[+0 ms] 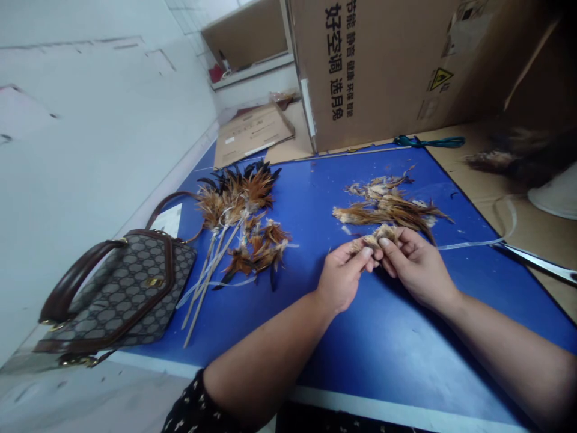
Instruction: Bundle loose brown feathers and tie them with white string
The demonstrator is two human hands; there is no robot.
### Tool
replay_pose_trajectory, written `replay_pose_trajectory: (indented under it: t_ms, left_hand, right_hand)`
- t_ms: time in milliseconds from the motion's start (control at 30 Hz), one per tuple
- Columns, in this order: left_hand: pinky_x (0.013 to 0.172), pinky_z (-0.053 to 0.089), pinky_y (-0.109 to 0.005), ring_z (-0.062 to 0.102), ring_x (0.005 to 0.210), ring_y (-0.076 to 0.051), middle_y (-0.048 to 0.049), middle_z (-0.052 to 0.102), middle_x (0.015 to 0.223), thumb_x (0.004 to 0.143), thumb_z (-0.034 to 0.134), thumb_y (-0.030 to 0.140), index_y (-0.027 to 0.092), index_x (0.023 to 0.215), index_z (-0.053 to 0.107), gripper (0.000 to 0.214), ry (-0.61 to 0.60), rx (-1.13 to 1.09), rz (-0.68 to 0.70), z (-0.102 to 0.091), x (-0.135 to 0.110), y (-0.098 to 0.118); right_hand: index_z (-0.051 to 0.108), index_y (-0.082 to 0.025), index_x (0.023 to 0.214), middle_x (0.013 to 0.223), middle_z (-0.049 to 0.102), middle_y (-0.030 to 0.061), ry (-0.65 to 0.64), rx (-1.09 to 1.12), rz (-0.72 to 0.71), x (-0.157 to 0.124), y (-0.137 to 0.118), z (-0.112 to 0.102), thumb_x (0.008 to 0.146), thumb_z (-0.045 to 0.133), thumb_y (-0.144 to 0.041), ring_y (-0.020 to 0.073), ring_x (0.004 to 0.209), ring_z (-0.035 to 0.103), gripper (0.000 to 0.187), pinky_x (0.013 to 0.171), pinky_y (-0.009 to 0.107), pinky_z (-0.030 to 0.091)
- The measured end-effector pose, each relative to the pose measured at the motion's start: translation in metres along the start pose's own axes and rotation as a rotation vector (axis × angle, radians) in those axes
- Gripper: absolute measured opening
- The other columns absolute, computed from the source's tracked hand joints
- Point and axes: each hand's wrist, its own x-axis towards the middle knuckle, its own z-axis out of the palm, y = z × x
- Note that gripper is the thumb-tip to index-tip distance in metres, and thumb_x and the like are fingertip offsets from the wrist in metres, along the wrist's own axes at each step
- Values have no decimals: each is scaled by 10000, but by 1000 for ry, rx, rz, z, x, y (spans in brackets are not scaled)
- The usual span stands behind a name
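Both hands meet over the blue table, pinching brown feathers (385, 232) between thumbs and fingers. My left hand (342, 273) is closed on the left end of them, and my right hand (417, 267) is closed on the right end. The fingers hide much of what they hold. Just beyond the hands lies a loose pile of brown feathers (383, 207) with pale fluffy ends. Off to the left, several thin sticks (210, 279) carry bunches of brown and black feathers (238, 195) at their far ends. Beside the sticks lie small feather clusters (259, 249).
A patterned handbag (130, 282) sits at the table's left edge. Large cardboard boxes (383, 90) stand at the back, with teal cord (433, 142) before them. Scissors (541, 263) and a clear plastic strip (473, 243) are at the right, near a white container (556, 192).
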Motion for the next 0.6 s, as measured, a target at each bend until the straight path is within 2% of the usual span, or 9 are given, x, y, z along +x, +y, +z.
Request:
replay_pose_trajectory:
  t_ms: [133, 233, 400, 600]
  left_hand:
    - [946, 464, -349, 627, 847, -158, -46, 667, 840, 831, 835, 341, 134, 963, 725, 268, -35, -53, 22, 2, -1, 0]
    - [901, 496, -364, 661, 772, -157, -68, 709, 865, 845, 822, 391, 128, 922, 714, 295, 4, -13, 8, 1, 0, -2]
    - [803, 509, -333, 663, 656, -140, -53, 714, 767, 846, 818, 466, 128, 871, 709, 356, 101, 88, -30, -2, 2, -5]
    - [741, 476, -295, 612, 628, -122, -29, 674, 695, 894, 765, 484, 131, 900, 752, 353, 69, 222, -9, -5, 1, -6]
  right_hand:
    - [556, -219, 888, 662, 626, -25, 28, -27, -4, 0, -2, 0, 955, 724, -499, 75, 449, 469, 334, 414, 221, 367]
    - [564, -220, 891, 662, 617, -27, 49, -36, -1, 0, -3, 0, 945, 732, -510, 77, 452, 469, 340, 413, 224, 373]
    - [561, -235, 908, 693, 635, -16, 50, -53, -4, -2, -4, 1, 950, 715, -533, 91, 464, 479, 338, 422, 240, 406]
    - [548, -243, 925, 697, 644, -12, 12, -78, -16, -5, -2, 3, 959, 701, -535, 100, 466, 498, 331, 428, 248, 420]
